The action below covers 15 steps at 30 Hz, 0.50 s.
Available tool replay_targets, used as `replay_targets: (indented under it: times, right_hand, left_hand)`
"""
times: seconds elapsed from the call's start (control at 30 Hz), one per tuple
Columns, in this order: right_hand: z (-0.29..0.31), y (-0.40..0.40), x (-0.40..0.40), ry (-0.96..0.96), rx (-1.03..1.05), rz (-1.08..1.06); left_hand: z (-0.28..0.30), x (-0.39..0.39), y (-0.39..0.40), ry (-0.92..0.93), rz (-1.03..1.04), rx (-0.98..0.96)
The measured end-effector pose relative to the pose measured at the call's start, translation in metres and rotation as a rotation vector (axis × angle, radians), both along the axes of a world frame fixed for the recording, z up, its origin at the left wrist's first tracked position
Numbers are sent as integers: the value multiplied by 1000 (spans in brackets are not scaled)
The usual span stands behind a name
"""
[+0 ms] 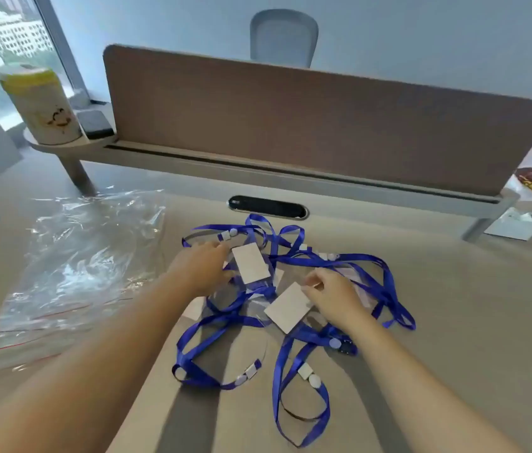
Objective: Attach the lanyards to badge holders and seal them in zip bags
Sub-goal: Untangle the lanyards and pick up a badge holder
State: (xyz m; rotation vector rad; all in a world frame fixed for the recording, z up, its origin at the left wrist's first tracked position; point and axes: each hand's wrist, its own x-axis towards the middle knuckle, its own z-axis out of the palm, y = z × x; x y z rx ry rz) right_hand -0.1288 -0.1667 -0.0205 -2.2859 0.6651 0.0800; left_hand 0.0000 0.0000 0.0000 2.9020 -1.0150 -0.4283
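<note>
A pile of clear zip bags (71, 276) lies crumpled at the left of the surface (473, 322), below a wipes canister (40, 103) on a raised shelf. Blue lanyards (290, 325) tangle in the middle, looping over and around the badge holders. The left hand (200, 268) rests with fingers spread, touching one white badge holder (250, 262). The right hand (331, 294) pinches the corner of a second badge holder (289, 307), its grip closed on the edge.
</note>
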Motion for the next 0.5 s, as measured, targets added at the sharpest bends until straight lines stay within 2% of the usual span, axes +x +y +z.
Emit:
replay_targets:
  times: [0.23, 0.5]
  right_hand:
    - [-39, -9, 47, 68, -4, -22]
    - [-50, -21, 86, 37, -19, -117]
  left_hand:
    - [-49, 48, -38, 105, 71, 9]
    - [-76, 75, -58, 49, 92, 88]
